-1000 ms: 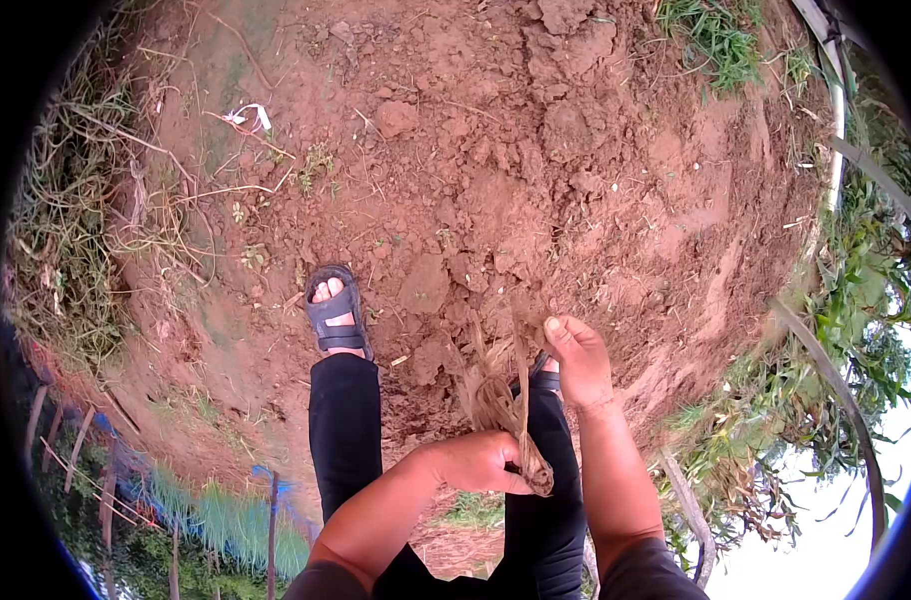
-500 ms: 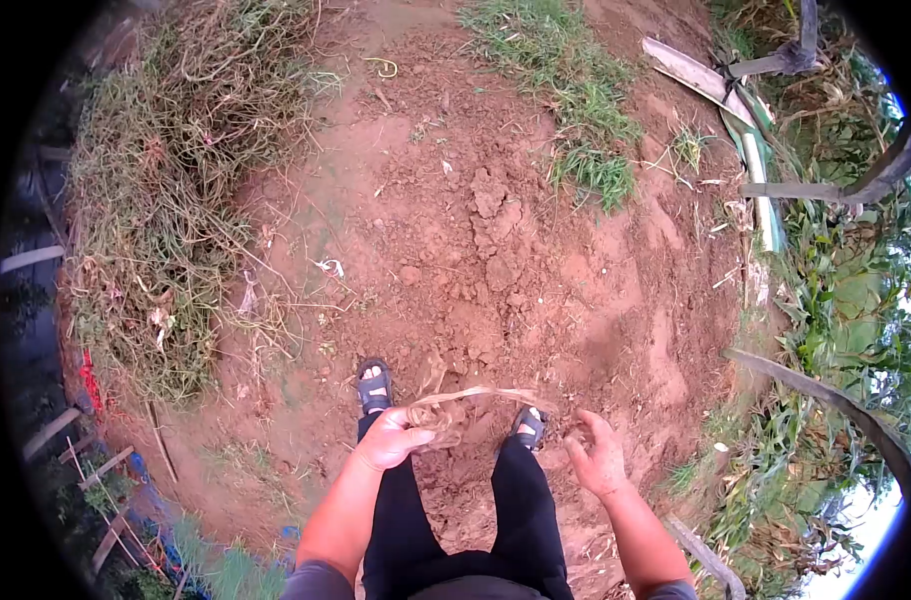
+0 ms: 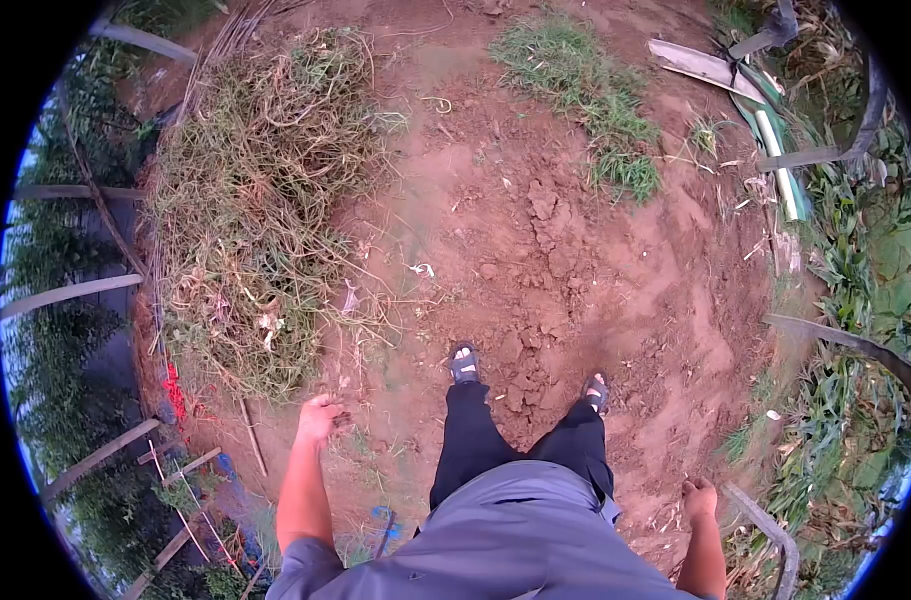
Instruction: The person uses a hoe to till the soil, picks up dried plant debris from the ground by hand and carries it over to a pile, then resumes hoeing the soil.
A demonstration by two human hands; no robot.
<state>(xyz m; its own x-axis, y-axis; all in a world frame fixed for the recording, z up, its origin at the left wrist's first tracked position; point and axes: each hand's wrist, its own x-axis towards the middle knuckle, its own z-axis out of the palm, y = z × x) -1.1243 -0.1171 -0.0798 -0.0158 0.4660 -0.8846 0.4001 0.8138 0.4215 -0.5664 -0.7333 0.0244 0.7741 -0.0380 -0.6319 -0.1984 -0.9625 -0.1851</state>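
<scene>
Red-brown soil fills most of the view, its outer parts bent by the wide lens and cut off by the dark rim. On the person's left, the heap of dried vines spreads over the soil, so tangled that single stems are hard to follow. The grey shirt covers the bottom centre and hides the ground under it. Long-leaved plants edge the right side, partly cut off by the rim. Black trousers come out below the shirt hem, the upper legs hidden. A grass patch lies beyond the feet, with open, crumbly soil between.

Nearer the right edge, a white pipe lies on green sheeting. A bent pole stands close to the right hand, whose grip is curled; whether it holds anything cannot be told. The left hand is in the air near the lower end of the heap, apart from the trousers. A blurred brownish trace shows by its fingers, and whether its grip is open or closed on something cannot be told.

The two dark sandals stand apart on bare soil, toes showing. Red netting or cord, too small to make out, lies by the heap's lower edge. A white scrap lies in the open soil beside the heap.
</scene>
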